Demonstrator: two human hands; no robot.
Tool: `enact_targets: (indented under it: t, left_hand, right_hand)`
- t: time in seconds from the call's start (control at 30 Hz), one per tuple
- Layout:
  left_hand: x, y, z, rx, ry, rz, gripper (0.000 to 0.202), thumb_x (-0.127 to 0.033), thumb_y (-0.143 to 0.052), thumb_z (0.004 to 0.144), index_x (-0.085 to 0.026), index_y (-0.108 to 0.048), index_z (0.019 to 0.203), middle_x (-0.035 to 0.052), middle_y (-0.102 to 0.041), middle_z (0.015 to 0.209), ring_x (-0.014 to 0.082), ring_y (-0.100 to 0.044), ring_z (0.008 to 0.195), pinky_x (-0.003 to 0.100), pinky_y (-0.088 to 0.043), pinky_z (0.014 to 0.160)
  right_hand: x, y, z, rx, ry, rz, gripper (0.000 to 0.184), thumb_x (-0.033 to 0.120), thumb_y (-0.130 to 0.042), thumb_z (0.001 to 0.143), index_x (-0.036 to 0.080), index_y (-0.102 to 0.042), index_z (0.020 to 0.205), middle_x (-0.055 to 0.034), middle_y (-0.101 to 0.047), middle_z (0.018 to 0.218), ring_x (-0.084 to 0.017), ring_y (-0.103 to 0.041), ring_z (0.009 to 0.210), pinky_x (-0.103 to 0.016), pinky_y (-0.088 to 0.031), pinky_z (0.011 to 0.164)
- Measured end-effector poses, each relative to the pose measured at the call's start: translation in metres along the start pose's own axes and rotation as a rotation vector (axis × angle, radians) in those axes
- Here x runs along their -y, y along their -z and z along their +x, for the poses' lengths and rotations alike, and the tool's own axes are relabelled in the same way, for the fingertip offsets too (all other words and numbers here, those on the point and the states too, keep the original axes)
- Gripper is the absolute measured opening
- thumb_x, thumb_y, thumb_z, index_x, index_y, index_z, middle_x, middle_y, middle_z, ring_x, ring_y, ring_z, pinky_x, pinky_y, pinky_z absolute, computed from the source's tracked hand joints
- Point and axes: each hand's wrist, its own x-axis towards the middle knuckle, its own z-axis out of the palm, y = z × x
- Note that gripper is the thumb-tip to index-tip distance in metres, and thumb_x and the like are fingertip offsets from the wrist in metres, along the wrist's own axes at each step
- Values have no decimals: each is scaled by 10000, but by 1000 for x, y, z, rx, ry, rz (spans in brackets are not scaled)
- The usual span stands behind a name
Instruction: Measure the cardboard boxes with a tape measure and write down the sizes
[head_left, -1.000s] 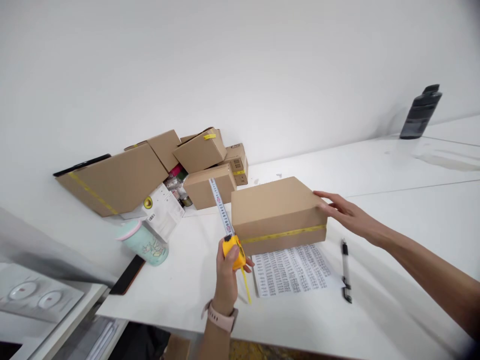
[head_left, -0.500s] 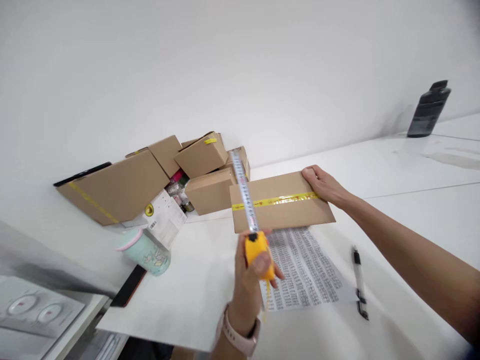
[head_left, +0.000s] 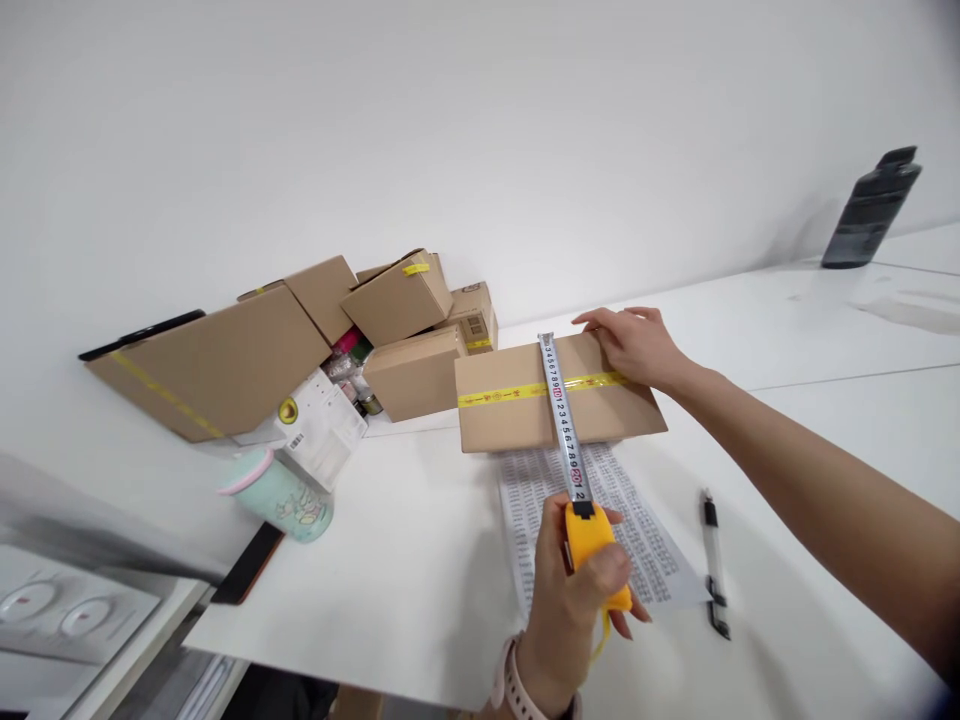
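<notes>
My left hand [head_left: 577, 580] is closed round a yellow tape measure [head_left: 594, 548] near the table's front edge. Its blade [head_left: 561, 415] runs away from me across the top of a flat cardboard box [head_left: 517, 420], crossing the box's strip of yellow tape. My right hand [head_left: 636, 342] lies on the box's far right corner, fingers stretched flat beside the blade's tip. The box rests partly on a printed sheet of numbers [head_left: 630, 530].
A black-and-white pen [head_left: 712, 565] lies right of the sheet. A pile of cardboard boxes [head_left: 300, 335] leans on the wall at left, with a mint cup [head_left: 281, 495] and a dark phone [head_left: 247, 565] near the table's left edge. A black device [head_left: 870, 208] stands far right.
The box was tipped over onto a broad face by my right hand. My left hand moved right with the tape measure and laid the blade across the box top.
</notes>
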Motion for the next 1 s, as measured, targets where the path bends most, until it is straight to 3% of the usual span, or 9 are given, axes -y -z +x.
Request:
enact_targets:
  t: [0.1, 0.23, 0.5, 0.7, 1.0]
  left_hand:
    - [-2, -2, 3, -3, -6, -16, 472, -459, -719, 761, -214, -478, 1083, 74, -598, 1194, 78, -644, 484, 148, -413, 372]
    - [-1, -4, 4, 10, -2, -33, 452, -463, -713, 771, -209, -489, 1070, 72, -596, 1191, 77, -642, 477, 150, -412, 371]
    - [19, -9, 4, -34, 23, -62, 506, -505, -752, 743, -209, -493, 1062, 52, -594, 1130, 74, -632, 478, 150, -419, 369]
    - [34, -2, 14, -42, 22, -20, 553, -514, -764, 737, -223, -463, 1099, 48, -585, 1129, 65, -624, 497, 153, -439, 388]
    - [44, 13, 20, 37, -25, -12, 599, -530, -780, 721, -237, -456, 1131, 69, -612, 1146, 73, -622, 517, 172, -465, 408]
  right_hand:
    - [4, -2, 5, 43, 163, -191, 629, 90, -396, 833, 316, -564, 1395, -55, -735, 999, -242, -610, 889, -469, -295, 947]
    - [7, -2, 7, 141, 244, -341, 702, 70, -417, 832, 422, -560, 1422, -70, -698, 1031, -250, -539, 844, -406, -306, 794]
    - [8, -1, 4, 174, 226, -323, 683, 81, -434, 853, 443, -573, 1415, -86, -675, 1059, -267, -494, 882, -371, -307, 720]
    - [7, -1, 5, 161, 228, -324, 622, 112, -408, 917, 447, -574, 1413, -90, -676, 1060, -263, -498, 886, -361, -292, 696]
    - [8, -1, 4, 167, 207, -324, 629, 103, -411, 909, 452, -583, 1403, -90, -674, 1063, -264, -491, 887, -359, -287, 697]
